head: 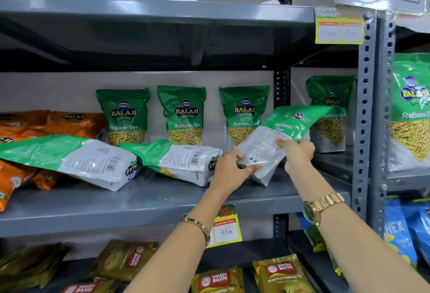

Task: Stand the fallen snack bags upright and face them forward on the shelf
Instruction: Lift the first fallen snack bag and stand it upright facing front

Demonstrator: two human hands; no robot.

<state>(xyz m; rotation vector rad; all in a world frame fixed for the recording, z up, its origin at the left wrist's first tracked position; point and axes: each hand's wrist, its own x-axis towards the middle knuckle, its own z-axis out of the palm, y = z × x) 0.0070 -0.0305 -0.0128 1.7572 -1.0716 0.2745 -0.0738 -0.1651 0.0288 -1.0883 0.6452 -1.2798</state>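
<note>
A green and white Ratlami Sev bag [282, 133] is lifted off the grey shelf [149, 202], tilted, its top pointing up and right, its back label toward me. My left hand [229, 170] grips its lower left corner and my right hand [296, 153] holds its lower right edge. Two more green bags lie flat on the shelf, back side up: one at the left [76, 160], one in the middle [179, 158]. Three green bags stand upright against the back wall, the nearest to the held bag [243, 113] just behind it.
Orange snack bags [41, 127] lie heaped at the shelf's left end. A slotted steel post [365, 115] bounds the shelf on the right, with another upright green bag [330, 111] before it. Tea packets [279, 274] fill the shelf below. A price tag [226, 227] hangs on the shelf's front lip.
</note>
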